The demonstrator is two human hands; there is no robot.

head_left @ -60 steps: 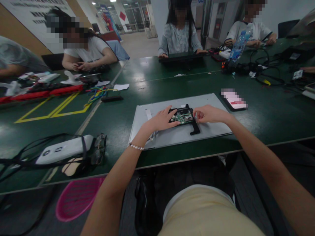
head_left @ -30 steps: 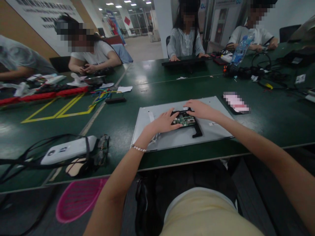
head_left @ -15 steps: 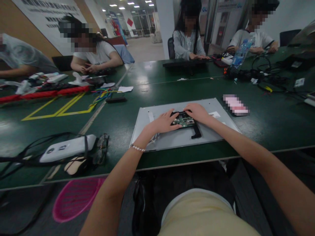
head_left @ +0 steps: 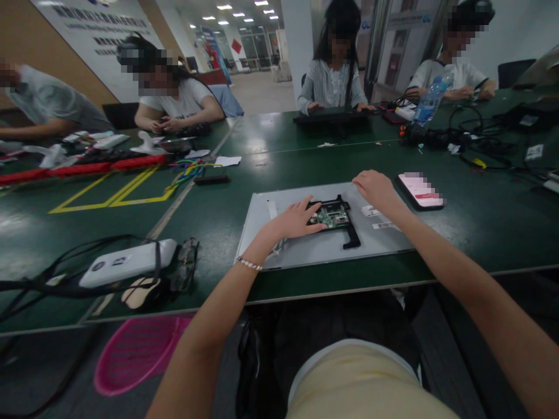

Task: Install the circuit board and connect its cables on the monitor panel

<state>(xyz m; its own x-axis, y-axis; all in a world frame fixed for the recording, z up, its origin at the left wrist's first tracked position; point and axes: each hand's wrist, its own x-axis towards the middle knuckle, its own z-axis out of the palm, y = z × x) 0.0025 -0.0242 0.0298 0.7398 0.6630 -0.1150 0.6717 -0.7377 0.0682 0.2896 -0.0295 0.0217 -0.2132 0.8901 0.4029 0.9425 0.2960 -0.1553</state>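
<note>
My left hand (head_left: 297,219) lies with fingers spread over the left side of a black plastic frame that holds a green circuit board (head_left: 335,217). The black frame (head_left: 353,234) rests on a flat grey panel (head_left: 305,253), its bent arm pointing toward me. To the right of the board, my right hand (head_left: 376,189) is at the panel's far edge, fingers bent together and pointing down. Whether anything is between those fingertips is hidden. Small white labels (head_left: 383,225) are stuck on the panel below the right hand.
A phone (head_left: 421,191) lies right of the panel. To the left are a white power bank (head_left: 128,263), glasses (head_left: 186,265) and black cables. Several people sit across the green table (head_left: 271,169). A bottle (head_left: 430,102) stands back right; a pink basket (head_left: 135,355) is below the table edge.
My right hand has left the black frame and moved right to the panel's far edge. My left hand stays on the frame. The view has shifted slightly.
</note>
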